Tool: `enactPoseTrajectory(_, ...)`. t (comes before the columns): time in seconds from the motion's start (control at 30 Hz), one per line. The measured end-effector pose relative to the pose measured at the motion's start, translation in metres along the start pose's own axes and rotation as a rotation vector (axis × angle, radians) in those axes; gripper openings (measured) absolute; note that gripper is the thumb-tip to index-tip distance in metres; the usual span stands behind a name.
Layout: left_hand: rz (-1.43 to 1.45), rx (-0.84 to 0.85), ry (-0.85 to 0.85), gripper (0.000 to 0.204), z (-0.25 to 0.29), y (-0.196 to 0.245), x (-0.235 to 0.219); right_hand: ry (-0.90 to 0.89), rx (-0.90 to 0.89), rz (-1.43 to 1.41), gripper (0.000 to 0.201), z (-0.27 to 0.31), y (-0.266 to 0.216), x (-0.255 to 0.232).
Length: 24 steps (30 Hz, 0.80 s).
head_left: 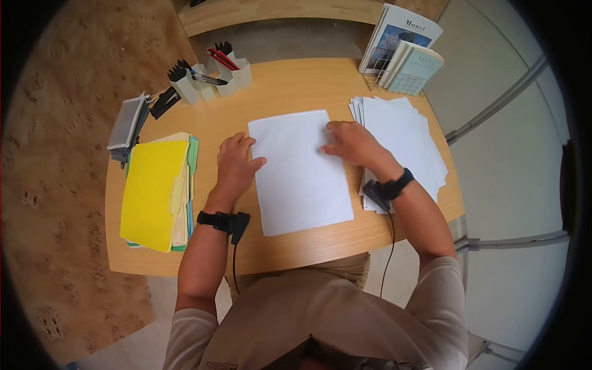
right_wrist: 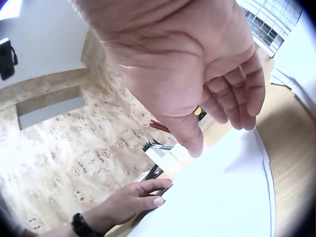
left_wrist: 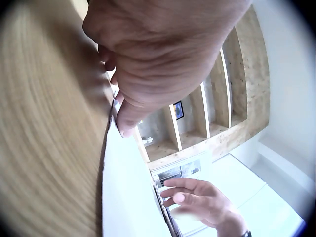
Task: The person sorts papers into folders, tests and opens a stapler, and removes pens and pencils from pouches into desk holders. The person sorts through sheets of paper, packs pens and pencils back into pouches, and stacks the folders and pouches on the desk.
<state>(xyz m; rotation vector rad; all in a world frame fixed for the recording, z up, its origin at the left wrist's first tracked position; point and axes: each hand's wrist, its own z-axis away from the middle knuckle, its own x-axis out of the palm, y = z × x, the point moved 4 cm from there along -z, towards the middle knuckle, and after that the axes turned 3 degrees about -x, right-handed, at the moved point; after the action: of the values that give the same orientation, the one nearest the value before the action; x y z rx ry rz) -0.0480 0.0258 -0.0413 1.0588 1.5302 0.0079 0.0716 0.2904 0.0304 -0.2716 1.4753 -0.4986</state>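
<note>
A neat stack of white paper point(head_left: 302, 179) lies in the middle of the wooden desk. Along its left edge is my left hand point(head_left: 237, 161), fingers bent a little on the desk side and thumb over the paper's margin. The left wrist view shows that thumb point(left_wrist: 129, 118) right at the sheets' edge. My right hand point(head_left: 357, 145) is over the upper right edge of the stack, its shadow falling on the paper. In the right wrist view its fingers point(right_wrist: 237, 96) are loosely bent, with nothing between them and the thumb.
A looser pile of white sheets point(head_left: 394, 132) is at the right. Yellow and other folders point(head_left: 154, 191) are stacked at the left, near a grey tray-like stack point(head_left: 128, 123). Pen holders point(head_left: 237, 77) and a wire rack of books point(head_left: 410, 68) stand at the back.
</note>
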Motion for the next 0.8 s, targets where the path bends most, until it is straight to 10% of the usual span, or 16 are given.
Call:
enactPoseTrajectory(0.27, 0.130, 0.086, 0.020, 0.026, 0.001, 0.007, 0.000, 0.075, 0.149, 0.034, 0.070, -0.029, 0.013, 0.020)
enactPoseTrajectory(0.4, 0.647, -0.215, 0.023, 0.016, -0.002, -0.001, -0.001, 0.168, 0.171, -0.058, 0.075, -0.024, 0.014, 0.019)
enactPoseTrajectory(0.57, 1.119, -0.235, 0.062, 0.024, -0.006, 0.005, -0.001, 0.127, 0.100, -1.217, 0.036, -0.028, 0.027, 0.038)
enactPoseTrajectory(0.8, 1.184, -0.325, -0.082, 0.026, -0.003, 0.002, -0.006, 0.249, 0.033, -1.114, 0.022, -0.014, 0.012, 0.030)
